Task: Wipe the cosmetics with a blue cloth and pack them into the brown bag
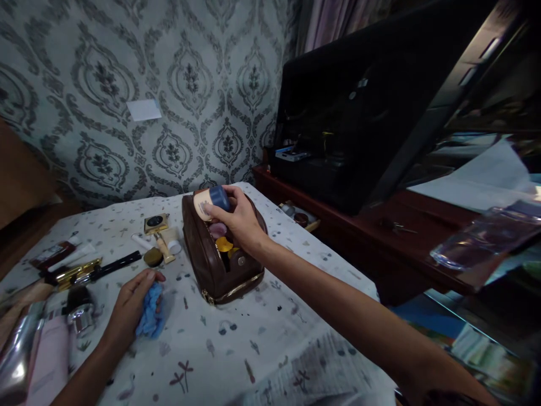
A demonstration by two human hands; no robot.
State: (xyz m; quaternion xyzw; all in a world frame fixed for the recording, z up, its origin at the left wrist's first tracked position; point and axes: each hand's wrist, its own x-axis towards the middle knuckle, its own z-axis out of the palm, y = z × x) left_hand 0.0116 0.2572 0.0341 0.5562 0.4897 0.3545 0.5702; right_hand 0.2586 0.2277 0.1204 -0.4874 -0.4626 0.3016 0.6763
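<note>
My right hand (239,220) is closed round a small cosmetic jar (203,203) with a beige body and a dark blue lid, tilted on its side. It is held over the opening of a brown zippered cosmetic bag (198,248). Inside the bag a pinkish round item (218,230) and a yellow item (224,244) show; the rest is hidden. On the cloth left of the bag, my left hand (137,296) is closed on a crumpled blue cloth (151,313), its fingers partly covered.
Left on the patterned tablecloth (220,361) lie a gold compact (155,223), a black tube (118,264), a brush (80,310), a pink tube (51,355) and several other cosmetics. A large black screen (346,113) and a dark red desk (363,242) stand at right.
</note>
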